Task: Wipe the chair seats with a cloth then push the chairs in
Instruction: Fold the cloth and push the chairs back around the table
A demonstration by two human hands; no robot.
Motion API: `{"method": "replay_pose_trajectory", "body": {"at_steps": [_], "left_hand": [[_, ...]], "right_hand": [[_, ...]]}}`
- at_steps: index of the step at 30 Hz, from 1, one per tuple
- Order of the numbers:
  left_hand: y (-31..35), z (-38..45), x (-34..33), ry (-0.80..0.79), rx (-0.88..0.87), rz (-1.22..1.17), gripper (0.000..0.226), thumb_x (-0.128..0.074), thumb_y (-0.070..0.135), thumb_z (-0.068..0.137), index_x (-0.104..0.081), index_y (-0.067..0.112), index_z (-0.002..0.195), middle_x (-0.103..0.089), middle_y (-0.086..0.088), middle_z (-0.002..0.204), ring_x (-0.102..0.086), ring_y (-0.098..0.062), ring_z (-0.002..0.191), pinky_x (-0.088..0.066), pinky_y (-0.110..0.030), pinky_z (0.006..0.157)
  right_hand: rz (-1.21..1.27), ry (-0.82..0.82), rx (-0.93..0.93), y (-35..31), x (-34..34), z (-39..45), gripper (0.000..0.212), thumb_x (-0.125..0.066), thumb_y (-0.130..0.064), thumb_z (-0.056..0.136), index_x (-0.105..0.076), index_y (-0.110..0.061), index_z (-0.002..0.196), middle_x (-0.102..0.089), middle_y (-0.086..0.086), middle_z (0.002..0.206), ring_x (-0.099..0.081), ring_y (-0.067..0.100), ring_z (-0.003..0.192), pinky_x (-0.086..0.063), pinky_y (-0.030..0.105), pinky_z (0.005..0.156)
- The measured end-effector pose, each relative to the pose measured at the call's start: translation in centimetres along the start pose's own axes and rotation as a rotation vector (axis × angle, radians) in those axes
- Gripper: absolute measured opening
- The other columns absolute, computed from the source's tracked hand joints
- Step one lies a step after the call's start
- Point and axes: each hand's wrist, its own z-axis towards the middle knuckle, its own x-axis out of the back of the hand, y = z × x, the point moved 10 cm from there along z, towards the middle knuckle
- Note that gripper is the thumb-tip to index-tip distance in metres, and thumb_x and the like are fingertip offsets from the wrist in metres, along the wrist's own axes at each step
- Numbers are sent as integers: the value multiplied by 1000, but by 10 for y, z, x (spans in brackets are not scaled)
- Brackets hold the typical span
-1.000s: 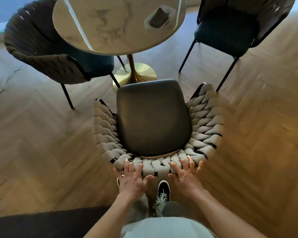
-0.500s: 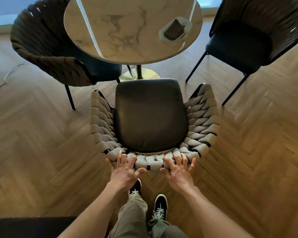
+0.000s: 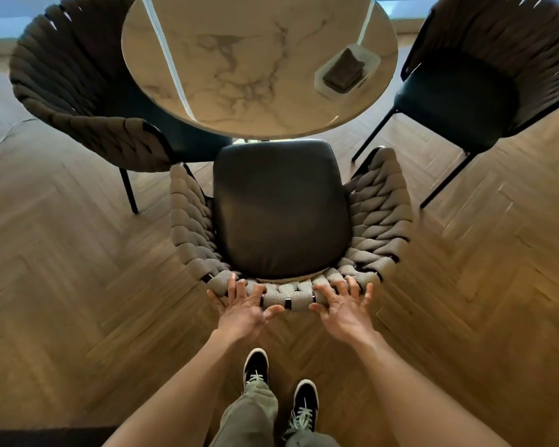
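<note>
Hands press the woven chair back: left hand (image 3: pixel 244 309) and right hand (image 3: pixel 344 309), fingers spread and gripping nothing, push the near chair (image 3: pixel 281 211) toward the marble desk (image 3: pixel 239 59), where the cloth (image 3: pixel 344 71) rests folded. Next, seemingly, the right-hand chair (image 3: pixel 484 85).

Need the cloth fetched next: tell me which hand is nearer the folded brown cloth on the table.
Right. The right hand presses the near chair's back rim on the cloth's side of the table; the left hand presses the same rim further left, farther from it.
</note>
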Motion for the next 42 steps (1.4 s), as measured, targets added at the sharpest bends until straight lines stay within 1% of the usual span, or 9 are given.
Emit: {"method": "replay_pose_trajectory", "body": {"at_steps": [2,6,11,16,18,20,25,34,42], "left_hand": [[1,1,-2,-9,-11,-5,67,-30,76,85,-25,41,142,2,-5,156,32,-24,141,24,-67,104],[2,2,-7,-21,-30,-51,68,-31,76,84,-23,42,142,4,-4,156,34,-24,139,7,-65,111],[8,-8,-1,-61,-2,-8,69,-30,75,86,-22,40,146,9,-4,159,33,-26,141,15,-67,108],[18,-7,15,-93,34,219,75,-24,75,87,-31,31,147,-16,-12,158,6,-33,147,19,-68,103],[35,-3,22,-124,24,261,77,-23,75,87,-39,26,143,-31,-11,151,-15,-32,144,5,-68,110],[62,2,28,-117,-38,244,70,-28,74,87,-45,28,138,-46,-6,141,-36,-28,134,-14,-60,114],[152,10,24,-49,-216,17,41,-48,62,86,-58,36,116,-62,5,116,-59,-16,102,-51,-37,90],[353,23,-7,-42,-387,-94,19,-60,38,92,-65,29,108,-63,8,106,-61,-5,89,-54,-19,78],[501,65,-26,-115,-405,-72,22,-63,41,89,-67,28,106,-67,13,96,-62,-2,85,-51,-18,77]], "right_hand": [[-19,-18,-13,2,0,0,47,-34,-63,93,-28,-53,139,-21,-6,154,3,25,147,17,60,112],[-49,-46,-18,4,0,-3,50,-31,-65,93,-24,-52,141,-20,-5,155,3,25,147,14,61,113],[-70,-40,-19,5,3,-5,54,-32,-68,91,-26,-51,142,-22,-6,155,-2,24,147,12,59,113],[151,-2,-11,5,11,-8,55,-46,-64,89,-39,-43,140,-29,-7,154,-5,19,148,8,54,115],[337,20,4,13,17,-12,51,-52,-59,89,-48,-39,135,-37,-8,149,-18,16,145,-6,49,118],[579,91,14,30,29,-23,41,-59,-52,88,-57,-35,125,-51,-8,135,-43,15,131,-35,37,109],[812,205,-131,126,49,-42,31,-64,-41,89,-65,-25,115,-62,-6,116,-57,9,106,-47,24,88],[985,181,-446,365,83,-45,27,-63,-31,92,-65,-15,113,-66,5,104,-62,14,87,-45,22,70],[929,175,-511,512,131,-34,25,-60,-31,94,-63,-16,114,-63,1,104,-59,13,87,-43,21,65]]}}
